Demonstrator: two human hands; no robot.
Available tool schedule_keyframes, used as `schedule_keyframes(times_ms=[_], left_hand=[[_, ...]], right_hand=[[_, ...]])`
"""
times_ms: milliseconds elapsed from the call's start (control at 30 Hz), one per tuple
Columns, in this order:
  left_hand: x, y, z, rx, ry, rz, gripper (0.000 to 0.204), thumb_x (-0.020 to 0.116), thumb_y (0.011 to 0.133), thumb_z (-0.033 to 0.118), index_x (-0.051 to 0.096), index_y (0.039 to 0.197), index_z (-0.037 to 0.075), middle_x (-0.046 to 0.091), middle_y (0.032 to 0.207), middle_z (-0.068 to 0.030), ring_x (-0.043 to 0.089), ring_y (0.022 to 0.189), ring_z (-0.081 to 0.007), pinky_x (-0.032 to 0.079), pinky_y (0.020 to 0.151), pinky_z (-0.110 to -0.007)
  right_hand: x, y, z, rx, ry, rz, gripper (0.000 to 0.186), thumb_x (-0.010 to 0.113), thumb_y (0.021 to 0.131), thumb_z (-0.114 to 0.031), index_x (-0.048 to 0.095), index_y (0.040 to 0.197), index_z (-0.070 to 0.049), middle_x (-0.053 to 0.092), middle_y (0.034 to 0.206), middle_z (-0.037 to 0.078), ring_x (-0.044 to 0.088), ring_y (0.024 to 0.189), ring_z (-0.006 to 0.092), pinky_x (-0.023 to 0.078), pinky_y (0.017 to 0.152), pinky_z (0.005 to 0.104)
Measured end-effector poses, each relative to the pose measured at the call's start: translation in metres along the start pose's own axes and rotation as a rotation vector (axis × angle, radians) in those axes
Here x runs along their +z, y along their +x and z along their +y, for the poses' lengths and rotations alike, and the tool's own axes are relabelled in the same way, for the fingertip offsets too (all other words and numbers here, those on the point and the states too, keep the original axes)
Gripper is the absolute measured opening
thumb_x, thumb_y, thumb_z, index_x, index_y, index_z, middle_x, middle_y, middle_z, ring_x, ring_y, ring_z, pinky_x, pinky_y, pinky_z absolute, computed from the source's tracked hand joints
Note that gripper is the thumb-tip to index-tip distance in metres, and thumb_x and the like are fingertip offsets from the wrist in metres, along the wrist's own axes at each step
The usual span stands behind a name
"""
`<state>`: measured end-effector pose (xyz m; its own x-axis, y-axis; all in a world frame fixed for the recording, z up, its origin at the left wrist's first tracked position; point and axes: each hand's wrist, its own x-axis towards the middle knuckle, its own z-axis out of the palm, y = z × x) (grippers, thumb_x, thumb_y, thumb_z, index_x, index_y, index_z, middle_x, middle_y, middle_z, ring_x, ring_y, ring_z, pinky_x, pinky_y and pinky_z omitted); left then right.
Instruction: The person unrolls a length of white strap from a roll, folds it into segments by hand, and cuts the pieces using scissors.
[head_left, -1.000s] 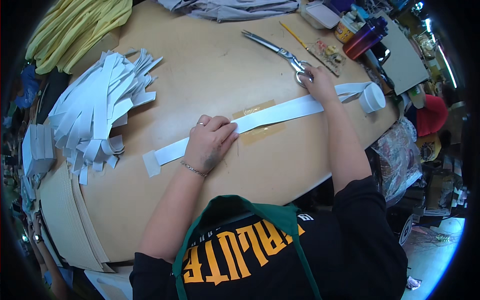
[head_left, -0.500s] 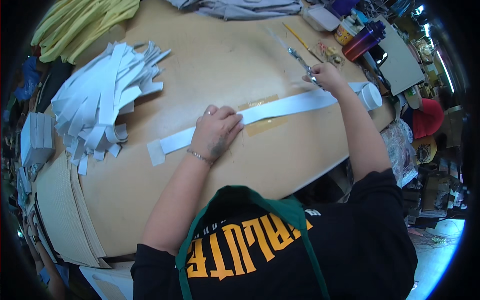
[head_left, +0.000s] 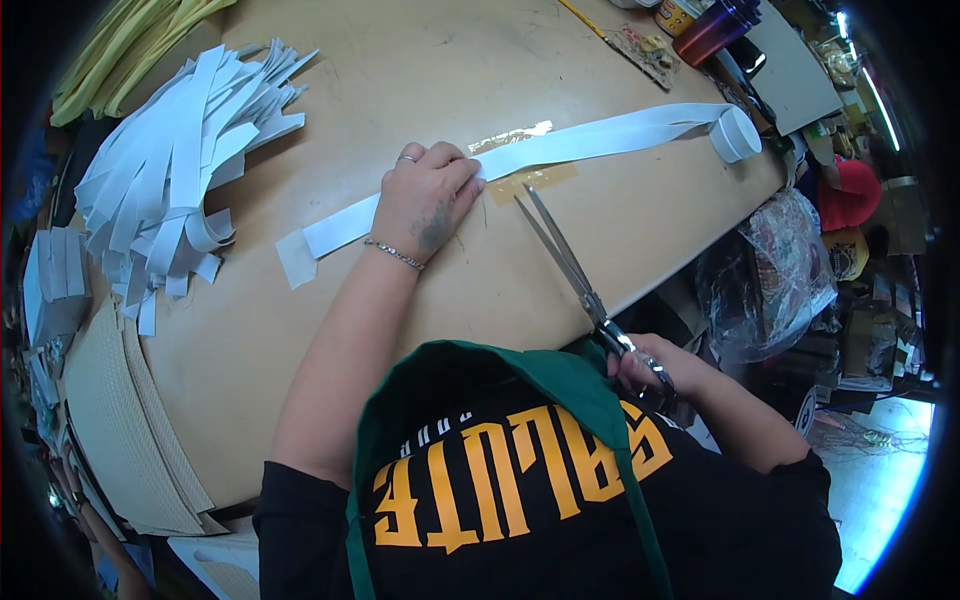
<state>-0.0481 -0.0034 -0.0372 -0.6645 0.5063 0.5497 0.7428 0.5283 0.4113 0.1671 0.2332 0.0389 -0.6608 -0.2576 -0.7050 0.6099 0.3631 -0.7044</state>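
Note:
A long white strip (head_left: 600, 137) lies across the table and leads to its roll (head_left: 736, 136) on the right. My left hand (head_left: 425, 200) is closed over the strip, its fingertips pressing it near a patch of shiny brown tape (head_left: 535, 184). The strip's left end rests beside a pale square of tape (head_left: 296, 259). Close to my body at the table's near edge, my right hand (head_left: 655, 368) grips the scissors (head_left: 577, 272) by the handles. Their blades are slightly apart and point up toward the strip without touching it.
A heap of cut white strips (head_left: 165, 165) sits at the left, with yellow cloth (head_left: 140, 45) behind it. Textured sheets (head_left: 125, 430) are stacked at the near left. A pencil (head_left: 585, 20) and a dark tumbler (head_left: 715, 32) stand far right; clear plastic (head_left: 770, 280) hangs past the edge.
My right hand has come back from beyond the strip to near my body, bringing the scissors, which have swung to this side of the strip. My left hand stays on the strip.

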Motion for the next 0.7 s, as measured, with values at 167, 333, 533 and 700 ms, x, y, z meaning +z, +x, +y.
schedule_keyframes(times_ms=[167, 333, 533, 700], left_hand=[[0.002, -0.003, -0.002, 0.000, 0.004, 0.011, 0.012, 0.069, 0.075, 0.015, 0.067, 0.085, 0.010, 0.062, 0.086, -0.0029, 0.055, 0.075, -0.0232, 0.047, 0.069, -0.032], [0.006, -0.005, -0.002, 0.017, 0.019, 0.024, 0.012, 0.069, 0.075, 0.015, 0.066, 0.085, 0.010, 0.062, 0.086, -0.0030, 0.055, 0.074, -0.0236, 0.047, 0.068, -0.032], [0.006, -0.004, -0.003, 0.040, 0.093, 0.032, 0.008, 0.068, 0.074, 0.020, 0.065, 0.080, 0.014, 0.060, 0.086, 0.0029, 0.054, 0.076, -0.0208, 0.051, 0.061, -0.032], [0.004, -0.003, -0.001, 0.032, 0.046, 0.020, 0.013, 0.068, 0.075, 0.015, 0.065, 0.087, 0.011, 0.061, 0.086, -0.0023, 0.054, 0.073, -0.0234, 0.047, 0.068, -0.033]], right_hand=[[0.005, 0.014, -0.005, 0.017, -0.027, -0.009, 0.062, 0.042, 0.085, -0.066, 0.053, 0.082, -0.005, 0.052, 0.062, 0.002, 0.053, 0.057, 0.0118, 0.043, 0.056, 0.0236], [0.012, 0.020, -0.011, 0.068, 0.127, 0.015, 0.069, 0.037, 0.081, -0.073, 0.055, 0.084, -0.007, 0.054, 0.066, 0.001, 0.056, 0.058, 0.0112, 0.042, 0.054, 0.0211], [0.013, 0.022, -0.018, 0.055, 0.121, 0.031, 0.072, 0.037, 0.079, -0.075, 0.055, 0.083, -0.006, 0.053, 0.065, 0.002, 0.056, 0.057, 0.0111, 0.042, 0.054, 0.0211], [0.017, 0.038, -0.031, 0.070, 0.113, 0.089, 0.072, 0.040, 0.077, -0.077, 0.052, 0.077, -0.006, 0.051, 0.063, 0.002, 0.054, 0.054, 0.0106, 0.042, 0.051, 0.0209]])
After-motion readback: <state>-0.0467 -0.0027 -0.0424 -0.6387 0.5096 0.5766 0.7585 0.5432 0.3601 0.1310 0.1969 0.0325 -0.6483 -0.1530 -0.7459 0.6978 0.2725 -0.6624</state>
